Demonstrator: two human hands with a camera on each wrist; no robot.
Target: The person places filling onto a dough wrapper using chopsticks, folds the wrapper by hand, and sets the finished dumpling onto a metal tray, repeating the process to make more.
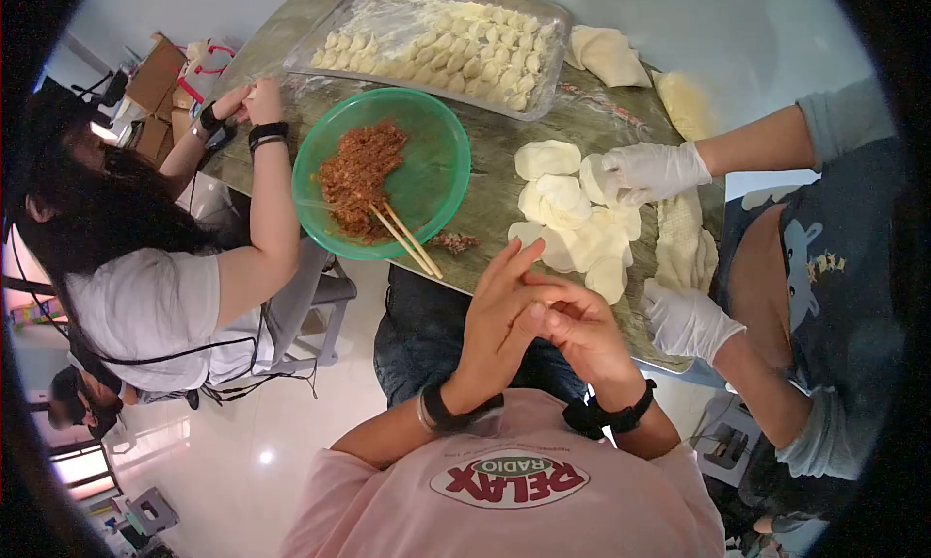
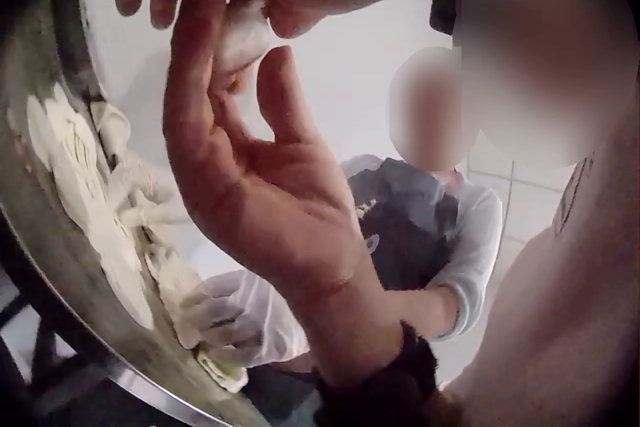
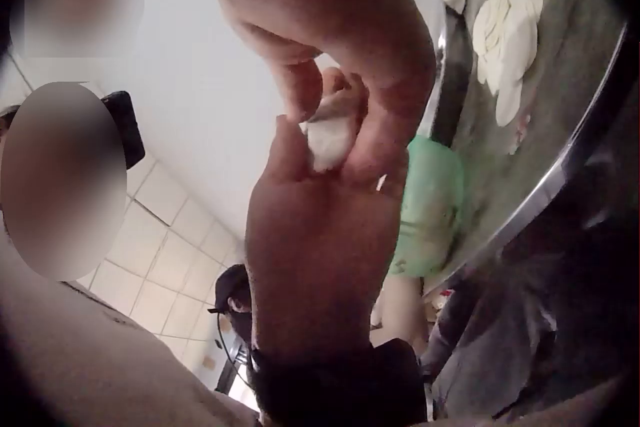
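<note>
Head view finds the left hand (image 1: 499,316) and right hand (image 1: 587,343) meeting at the near edge of the bench (image 1: 492,185); both pinch a small whitish piece of dough (image 2: 243,39), seen between them in both wrist views; round wrappers (image 1: 590,236) overlap just beyond; left of these sits a green bowl (image 1: 433,151) of reddish filling (image 1: 359,170); a metal tray (image 1: 388,10) of dumplings (image 1: 456,63) lies along the far edge.
</note>
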